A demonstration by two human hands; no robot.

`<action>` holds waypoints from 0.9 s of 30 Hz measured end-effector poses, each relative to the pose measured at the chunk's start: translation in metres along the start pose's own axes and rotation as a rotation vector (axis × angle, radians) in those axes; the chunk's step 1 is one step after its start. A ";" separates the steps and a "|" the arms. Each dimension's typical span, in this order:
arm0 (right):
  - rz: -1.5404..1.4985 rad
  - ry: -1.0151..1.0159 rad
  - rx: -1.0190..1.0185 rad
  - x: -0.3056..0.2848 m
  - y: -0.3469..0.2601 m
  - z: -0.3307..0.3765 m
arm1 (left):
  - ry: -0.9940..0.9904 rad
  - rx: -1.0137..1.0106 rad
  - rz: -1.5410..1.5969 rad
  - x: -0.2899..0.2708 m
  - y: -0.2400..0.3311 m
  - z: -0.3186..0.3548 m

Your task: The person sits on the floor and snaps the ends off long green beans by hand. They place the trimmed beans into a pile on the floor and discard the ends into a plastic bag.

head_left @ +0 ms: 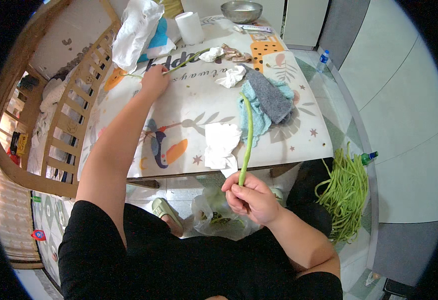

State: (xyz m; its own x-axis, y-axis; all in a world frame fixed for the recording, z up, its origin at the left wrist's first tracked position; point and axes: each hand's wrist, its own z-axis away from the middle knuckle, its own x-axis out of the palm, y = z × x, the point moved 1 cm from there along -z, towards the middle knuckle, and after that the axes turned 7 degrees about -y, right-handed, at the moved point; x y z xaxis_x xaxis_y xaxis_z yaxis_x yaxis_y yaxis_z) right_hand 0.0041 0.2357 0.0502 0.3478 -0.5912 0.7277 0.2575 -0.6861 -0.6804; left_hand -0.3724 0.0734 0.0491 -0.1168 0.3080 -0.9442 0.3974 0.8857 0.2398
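Observation:
My right hand (254,200) is closed on the lower end of a long green bean (249,130), held up in front of the table edge, its tip reaching over the cloths. My left arm stretches to the far left of the table, where the left hand (155,81) is closed around another long green bean (189,60) lying on the tabletop; a thin end pokes out on the hand's left. Its fingertips are partly hidden. At my right is a big heap of long green beans (348,195). Below the table edge, a clear plastic bag (214,217) holds some green pieces.
The table (189,110) has a printed cover. On it lie a grey cloth (271,95), a teal cloth (254,117), white tissue (222,145), a tissue roll (190,28), a white plastic bag (136,35) and a metal bowl (242,11). A wooden railing (74,110) borders the left.

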 end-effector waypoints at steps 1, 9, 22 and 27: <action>0.003 0.004 0.001 0.000 0.002 -0.002 | -0.007 -0.003 0.006 -0.003 -0.005 0.002; 0.081 0.032 -0.008 0.001 0.013 -0.019 | 0.230 0.069 0.302 -0.085 0.014 0.056; 0.056 0.016 -0.140 0.042 0.042 -0.031 | -0.268 0.061 0.923 -0.076 0.100 0.341; 0.220 0.003 -0.150 0.044 0.059 -0.029 | -0.395 -0.037 1.140 -0.070 0.089 0.356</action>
State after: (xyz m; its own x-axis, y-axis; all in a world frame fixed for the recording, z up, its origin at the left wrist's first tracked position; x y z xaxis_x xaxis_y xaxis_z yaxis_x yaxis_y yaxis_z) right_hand 0.0084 0.1566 0.0446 0.3776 -0.7342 0.5643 0.0394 -0.5961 -0.8019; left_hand -0.0047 0.0069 0.0564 0.5728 0.7978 -0.1880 0.0636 0.1854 0.9806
